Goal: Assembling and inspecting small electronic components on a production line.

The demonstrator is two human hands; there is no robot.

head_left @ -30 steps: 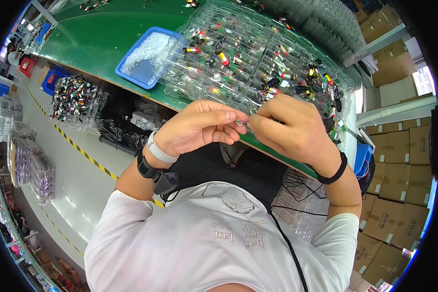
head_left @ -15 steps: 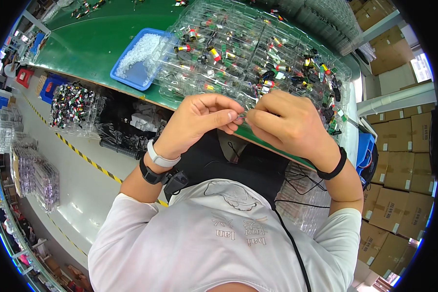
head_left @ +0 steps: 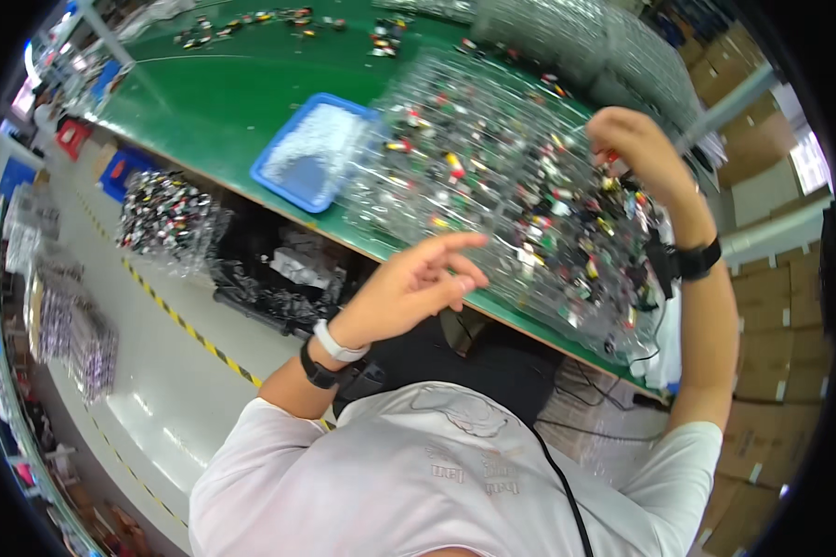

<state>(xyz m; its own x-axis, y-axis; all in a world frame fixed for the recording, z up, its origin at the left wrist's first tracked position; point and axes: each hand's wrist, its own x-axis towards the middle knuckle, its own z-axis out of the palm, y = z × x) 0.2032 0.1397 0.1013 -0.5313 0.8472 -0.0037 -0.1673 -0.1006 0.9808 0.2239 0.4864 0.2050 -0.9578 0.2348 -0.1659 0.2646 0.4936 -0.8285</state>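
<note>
My left hand [head_left: 418, 286] hovers over the table's front edge, its fingers loosely apart with nothing visible between them. Far to the right, my right hand [head_left: 643, 156] is over the back right part of the clear plastic trays [head_left: 418, 88], its fingers curled down. A small red bit shows at those fingertips; motion blur hides what it belongs to. Many small electronic parts [head_left: 557, 200] fill the tray compartments, with red, yellow, black, white and green pieces. Left of the trays stands a blue tray [head_left: 311, 198] holding white granules [head_left: 323, 139].
More small parts [head_left: 297, 19] lie along the back of the green table [head_left: 204, 116]. Stacked clear trays [head_left: 590, 56] stand at the far right. Below the table's left side are a black-lined bin [head_left: 260, 288] and a tray of parts [head_left: 163, 213]. Cardboard boxes [head_left: 762, 325] line the right.
My hands, together at the table edge before, are now apart. The right has swung to the far right over the trays. My left hand's fingers have loosened, and the whole view has shifted.
</note>
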